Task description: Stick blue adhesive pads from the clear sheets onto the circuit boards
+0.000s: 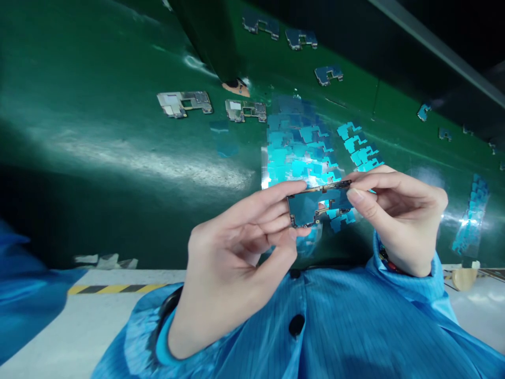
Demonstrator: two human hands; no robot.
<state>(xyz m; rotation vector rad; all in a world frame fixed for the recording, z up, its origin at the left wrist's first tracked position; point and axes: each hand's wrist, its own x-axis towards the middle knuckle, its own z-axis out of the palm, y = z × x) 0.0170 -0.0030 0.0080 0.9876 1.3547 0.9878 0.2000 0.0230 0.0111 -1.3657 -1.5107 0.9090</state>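
Between my two hands, above the green mat, is a small circuit board (305,209) with a dark blue face and a notch in its lower edge. My left hand (240,247) holds its left end by the edges, thumb below and index finger along the top. The right end is pinched between thumb and index finger of my right hand (398,210). Behind the board lies a sheet of shiny blue die-cut film pieces (288,142), partly hidden by my hands. A smaller strip of the same film pieces (353,139) lies to its right.
Two bare circuit boards (185,103) lie at the back left of the green mat (118,210). Several blue-faced boards (302,39) are scattered along the back and right. Another film strip (471,216) is at far right. A dark post (209,37) rises at the back; a blue sleeve (31,295) shows at left.
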